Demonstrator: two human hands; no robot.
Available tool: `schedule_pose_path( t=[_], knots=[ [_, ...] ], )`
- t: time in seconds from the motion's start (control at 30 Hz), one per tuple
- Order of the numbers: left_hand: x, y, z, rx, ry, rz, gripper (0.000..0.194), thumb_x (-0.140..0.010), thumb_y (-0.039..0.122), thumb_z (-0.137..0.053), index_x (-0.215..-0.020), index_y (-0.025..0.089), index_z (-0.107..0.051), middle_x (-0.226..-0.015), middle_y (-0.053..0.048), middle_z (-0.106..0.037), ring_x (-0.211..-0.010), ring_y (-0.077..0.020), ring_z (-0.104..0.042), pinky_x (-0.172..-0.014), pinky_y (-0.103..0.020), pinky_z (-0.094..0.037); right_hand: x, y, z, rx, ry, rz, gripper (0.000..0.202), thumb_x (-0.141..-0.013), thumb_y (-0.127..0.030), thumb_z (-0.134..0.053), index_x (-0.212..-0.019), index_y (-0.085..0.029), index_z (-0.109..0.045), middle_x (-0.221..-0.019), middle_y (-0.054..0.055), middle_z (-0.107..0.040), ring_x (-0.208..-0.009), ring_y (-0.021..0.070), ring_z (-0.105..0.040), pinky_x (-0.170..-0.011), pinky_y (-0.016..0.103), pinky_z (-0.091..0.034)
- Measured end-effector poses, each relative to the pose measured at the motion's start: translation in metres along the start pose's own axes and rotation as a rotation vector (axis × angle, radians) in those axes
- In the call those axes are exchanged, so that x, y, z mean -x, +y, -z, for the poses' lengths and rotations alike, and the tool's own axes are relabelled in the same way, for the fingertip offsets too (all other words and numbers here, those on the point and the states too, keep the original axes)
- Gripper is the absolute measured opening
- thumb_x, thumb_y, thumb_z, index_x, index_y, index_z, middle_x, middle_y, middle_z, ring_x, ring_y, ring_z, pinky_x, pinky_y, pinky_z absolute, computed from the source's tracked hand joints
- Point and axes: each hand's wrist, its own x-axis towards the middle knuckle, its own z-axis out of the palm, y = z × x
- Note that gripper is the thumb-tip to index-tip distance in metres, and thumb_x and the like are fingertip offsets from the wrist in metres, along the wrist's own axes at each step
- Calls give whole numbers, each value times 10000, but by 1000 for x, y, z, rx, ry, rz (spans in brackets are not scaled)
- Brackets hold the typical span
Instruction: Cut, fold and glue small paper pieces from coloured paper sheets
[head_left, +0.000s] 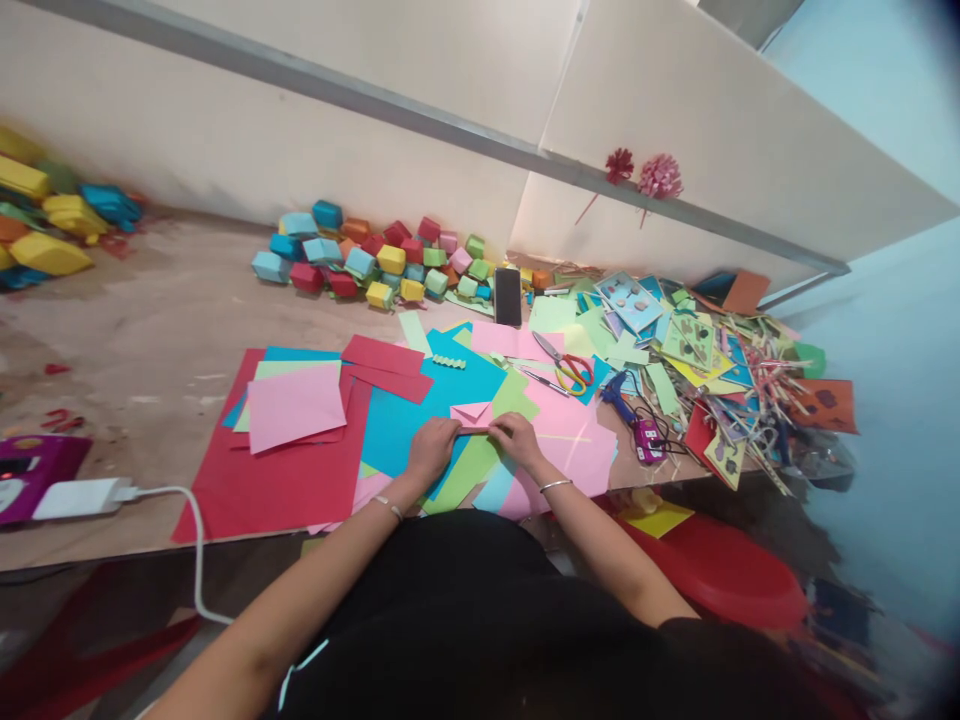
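A small folded piece of pink paper (472, 412) lies in front of me, with a pointed flap showing on its upper face. My left hand (433, 450) pinches its lower left corner. At the lower right corner, the fingers of my right hand (517, 440) are closed on the same paper. Beneath it spread sheets of coloured paper, among them a blue sheet (397, 430) and a green one (469, 475). Just beyond sits a small zigzag-folded green strip (448, 362). Scissors (566, 365) with red and yellow handles lie to the right, beside a pen (545, 382).
Left of my hands a pink sheet (296, 405) tops a stack on a large red sheet (217, 490). Folded paper boxes (360, 262) and a phone (508, 297) line the back. A glue gun (619, 397) and piled paper scraps (739, 375) occupy the right. A white cable (199, 540) hangs over the left edge.
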Motion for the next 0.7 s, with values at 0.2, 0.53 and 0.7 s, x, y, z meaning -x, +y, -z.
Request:
schedule_pose_path(
  t=[0.2,0.53,0.7],
  knots=[
    [-10,5,1,-13,-10,95,374,-995,310,-346,-911,191,-690,-860,-109,-701,-827,-250,-604,-715,-352,-428,-11,-6,-8,-42,32,-219,186,-928,-263,-577,-785,-172,-655,-776,31,-650,-751,149,-576,-654,249,-380],
    [-21,9,0,-57,-8,204,292,-970,329,-435,-840,176,-647,-818,-121,-674,-793,-263,-611,-655,-348,-416,-24,-20,-7,18,-36,-396,283,-915,-306,-569,-659,-193,-525,-667,3,-530,-610,130,-459,-534,249,-264],
    [-23,9,5,-51,22,215,197,-935,301,-509,-971,148,-628,-897,-134,-651,-867,-287,-593,-716,-371,-444,-27,-25,-5,54,-74,-424,233,-907,-274,-561,-689,-195,-540,-695,19,-558,-606,138,-462,-534,256,-271]
  ],
)
